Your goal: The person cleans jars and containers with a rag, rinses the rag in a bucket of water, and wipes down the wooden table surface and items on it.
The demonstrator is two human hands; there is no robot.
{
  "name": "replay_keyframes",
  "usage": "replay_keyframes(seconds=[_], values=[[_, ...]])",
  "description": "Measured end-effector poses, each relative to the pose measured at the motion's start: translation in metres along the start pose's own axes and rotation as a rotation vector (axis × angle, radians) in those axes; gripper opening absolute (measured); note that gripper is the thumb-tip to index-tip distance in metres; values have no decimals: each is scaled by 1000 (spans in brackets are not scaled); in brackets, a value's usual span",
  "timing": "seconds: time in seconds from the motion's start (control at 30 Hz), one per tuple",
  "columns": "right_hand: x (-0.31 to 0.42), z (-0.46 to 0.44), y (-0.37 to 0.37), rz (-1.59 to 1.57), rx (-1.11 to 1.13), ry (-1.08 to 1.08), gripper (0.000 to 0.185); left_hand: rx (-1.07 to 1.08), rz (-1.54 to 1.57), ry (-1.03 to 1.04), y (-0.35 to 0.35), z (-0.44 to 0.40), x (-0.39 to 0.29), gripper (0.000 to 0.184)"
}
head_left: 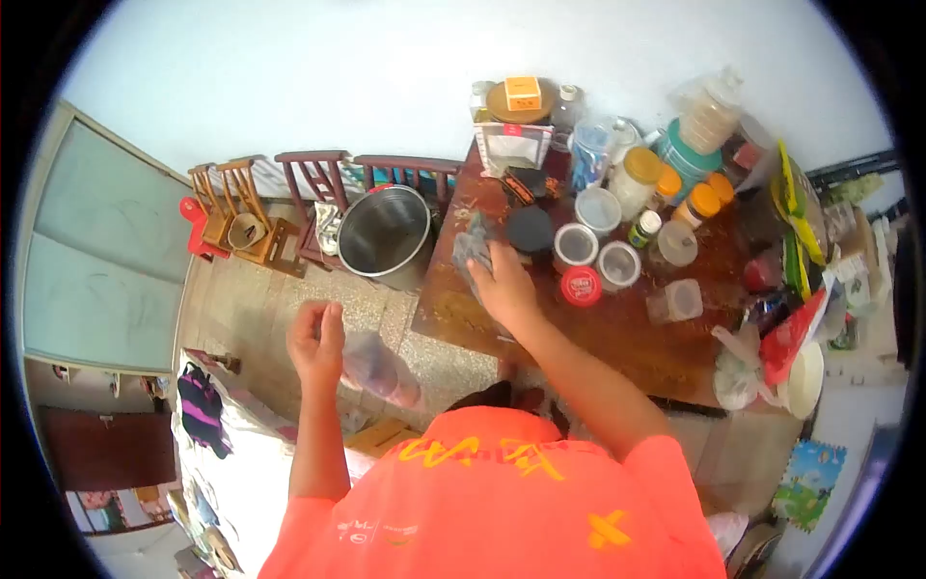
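Head view shows a grey cloth [473,253] bunched on the left part of the dark wooden table [444,317], just above the centre of the frame. The right hand [505,286] is closed over its right side, fingers bent onto the fabric; the fingertips are too blurred to make out. Just right of the cloth stands a round black container [530,231], and beside it, toward the middle of the frame, are clear jars [576,245] and a red lid [581,286]. Farther right, a small white-capped bottle [645,228] and orange-lidded jars [696,205] crowd together, with a clear square container [677,301] apart below them. At the table's upper edge, a yellow box [523,94] sits above a white-and-red pouch [514,148]. The left hand [316,340] is raised left of centre, apart from the table, its fingers curled and its thumb upright; whether its palm holds anything cannot be told. Above that hand in the frame is a large metal pot [384,232], beside wooden chairs [311,188] along the white wall [318,77]. A red stool [200,230] stands farther out, at the left.
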State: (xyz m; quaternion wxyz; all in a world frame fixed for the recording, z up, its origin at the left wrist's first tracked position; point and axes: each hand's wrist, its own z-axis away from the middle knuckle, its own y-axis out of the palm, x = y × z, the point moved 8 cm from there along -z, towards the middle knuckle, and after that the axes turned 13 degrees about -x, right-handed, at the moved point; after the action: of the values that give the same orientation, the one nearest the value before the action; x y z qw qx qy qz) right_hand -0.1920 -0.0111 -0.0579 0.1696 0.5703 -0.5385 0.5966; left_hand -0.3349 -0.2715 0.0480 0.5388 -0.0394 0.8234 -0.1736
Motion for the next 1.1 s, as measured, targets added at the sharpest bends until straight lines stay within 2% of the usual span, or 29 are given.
replay_keyframes(seconds=[0.2, 0.23, 0.3, 0.33, 0.4, 0.43, 0.5, 0.53, 0.57, 0.63, 0.73, 0.8, 0.93, 1.0, 1.03, 1.1], values=[[-3, -92, 78, 164, -197, -143, 37, -74, -90, -141, -38, 28, 23, 18], [-4, -104, 88, 155, -173, -140, 37, -93, -120, -136, -43, 32, 25, 19], [-4, -123, 105, 413, -48, -214, 33, -108, -143, -151, -53, 39, 30, 19], [-16, -123, 115, 403, -36, -221, 33, -106, -141, -142, -57, 43, 32, 19], [-43, -110, 135, 621, -87, -328, 31, -96, -107, -165, -61, 49, 34, 18], [-44, -98, 139, 620, -72, -327, 31, -99, -116, -176, -64, 51, 35, 18], [-33, -61, 134, 546, -102, -504, 35, -136, -120, -188, -68, 55, 36, 18], [-29, -37, 131, 508, -12, -540, 37, -135, -73, -195, -66, 54, 33, 18], [-25, -11, 126, 472, 73, -575, 38, -128, -61, -203, -64, 53, 35, 18], [-26, 35, 101, 300, 81, -596, 36, -118, -51, -190, -60, 48, 38, 18], [-18, 70, 49, 223, 146, -549, 35, -69, -102, -163, -37, 37, 34, 17], [-30, 87, 17, 297, 149, -484, 36, -37, -132, -90, -19, 29, 31, 18], [-69, 112, -65, 636, 185, -276, 46, 28, 10, -138, 25, 17, 17, 15], [-96, 123, -115, 721, 33, -221, 48, -1, 51, -167, 41, 12, 20, 18], [-105, 127, -126, 732, 26, -211, 48, -37, 81, -192, 47, 8, 22, 21], [-114, 132, -160, 705, -199, -109, 48, -16, 63, -186, 67, 0, 19, 22]])
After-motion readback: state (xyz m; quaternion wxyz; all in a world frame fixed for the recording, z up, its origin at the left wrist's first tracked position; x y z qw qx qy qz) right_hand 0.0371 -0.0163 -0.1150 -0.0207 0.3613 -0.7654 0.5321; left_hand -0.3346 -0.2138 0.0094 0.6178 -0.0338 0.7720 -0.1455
